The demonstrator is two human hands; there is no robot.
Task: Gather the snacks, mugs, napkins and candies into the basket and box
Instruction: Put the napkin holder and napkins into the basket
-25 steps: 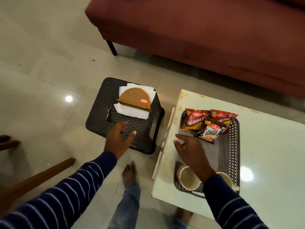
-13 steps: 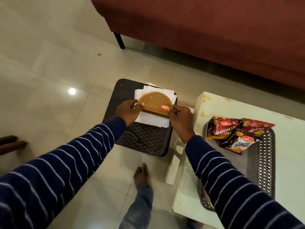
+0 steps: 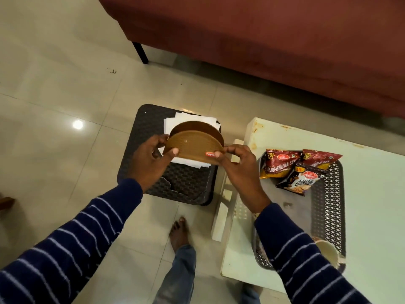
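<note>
A brown half-round napkin holder (image 3: pixel 192 144) is held upright just above a stack of white napkins (image 3: pixel 186 122). My left hand (image 3: pixel 151 160) grips its left end and my right hand (image 3: pixel 237 166) pinches its right end. The napkins lie on a dark woven stool (image 3: pixel 186 185). To the right, a dark perforated basket (image 3: pixel 326 207) on the white table holds three snack packets (image 3: pixel 293 170). A white mug (image 3: pixel 328 252) shows at the basket's near end, partly hidden by my right sleeve.
A maroon sofa (image 3: pixel 263 40) runs along the back, one black leg (image 3: pixel 140 52) on the tiled floor. The white table (image 3: pixel 377 216) stands right of the stool. My bare foot (image 3: pixel 179 232) is on the floor between them. A wooden piece (image 3: pixel 6 201) shows at the left edge.
Both hands went from near the stool and basket to the napkin holder, took its two ends, and tilted it up off the napkins. The view shifted left.
</note>
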